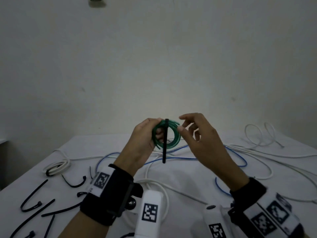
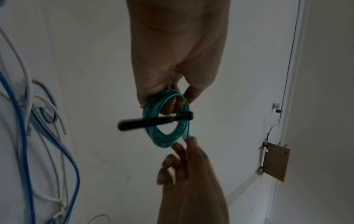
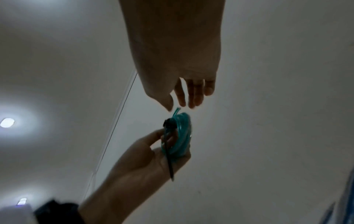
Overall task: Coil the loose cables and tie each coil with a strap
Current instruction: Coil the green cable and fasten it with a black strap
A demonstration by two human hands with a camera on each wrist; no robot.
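Note:
A small green cable coil [image 1: 175,137] is held up above the table by my left hand [image 1: 145,140], fingers curled through its left side. A black strap [image 1: 165,148] is looped round the coil's top, its long tail hanging straight down. In the left wrist view the coil [image 2: 162,136] and the strap [image 2: 145,123] show clearly, the tail sticking out sideways. My right hand [image 1: 193,129] hovers just right of the coil, fingers loosely spread, holding nothing; its fingertips [image 3: 182,100] are a short gap from the coil [image 3: 182,133].
Loose white cables [image 1: 257,152] and a blue cable [image 1: 236,157] sprawl over the white table [image 1: 180,174]. A tied white coil [image 1: 57,167] lies at the left. Several black straps [image 1: 37,208] lie at the near left corner. A wall stands behind.

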